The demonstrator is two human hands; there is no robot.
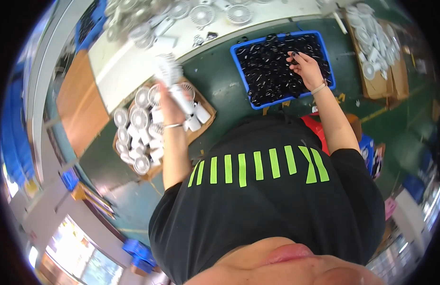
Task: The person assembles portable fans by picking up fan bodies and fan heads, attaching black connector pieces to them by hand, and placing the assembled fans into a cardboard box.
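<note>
My left hand (169, 108) is closed round a white handheld fan (169, 71), smeared by motion. It is above a cardboard box (208, 111) heaped with similar white fans (139, 118). On the right, my right hand (307, 72) is over a blue plastic bin (235, 61) full of small glossy black parts (267, 66). Its thumb and fingers pinch together at a small black part (295, 55), whose exact shape is too small to make out.
A white worktable (113, 59) beyond the box bears many more white fans (202, 15). Another cardboard box (376, 88) of white fan pieces stands at far right. A brown board (80, 104) lies left of the table. Green floor (217, 76) shows between box and bin.
</note>
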